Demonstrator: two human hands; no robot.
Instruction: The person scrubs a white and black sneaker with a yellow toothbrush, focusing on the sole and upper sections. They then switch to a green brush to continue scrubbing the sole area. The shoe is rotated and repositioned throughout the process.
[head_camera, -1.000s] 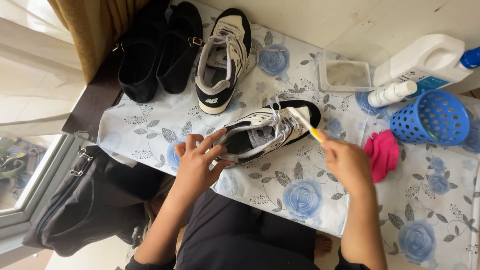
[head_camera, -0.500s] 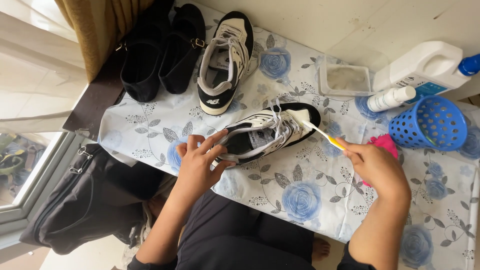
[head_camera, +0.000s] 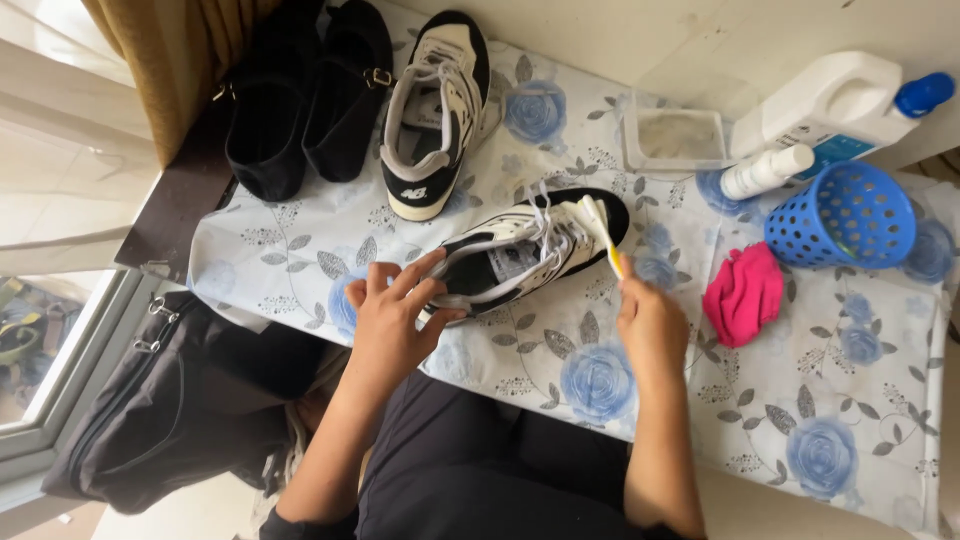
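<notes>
A black and white sneaker (head_camera: 530, 250) lies on its side on the flowered tablecloth (head_camera: 800, 400). My left hand (head_camera: 392, 320) grips its heel end. My right hand (head_camera: 650, 325) is closed around a yellow and white toothbrush (head_camera: 603, 235), whose bristle end rests against the sneaker's toe side. The matching sneaker (head_camera: 435, 110) stands upright farther back.
A pair of black shoes (head_camera: 300, 95) sits at the back left by a curtain. At the right are a pink cloth (head_camera: 745, 295), a blue perforated basket (head_camera: 845, 215), a white jug with a blue cap (head_camera: 835, 100), a small white bottle (head_camera: 765, 172) and a clear tub (head_camera: 675, 135). A black bag (head_camera: 160, 410) lies below the table.
My right hand has come back in from the right toward the sneaker, bringing the toothbrush up against its toe. My left hand has kept its hold on the heel.
</notes>
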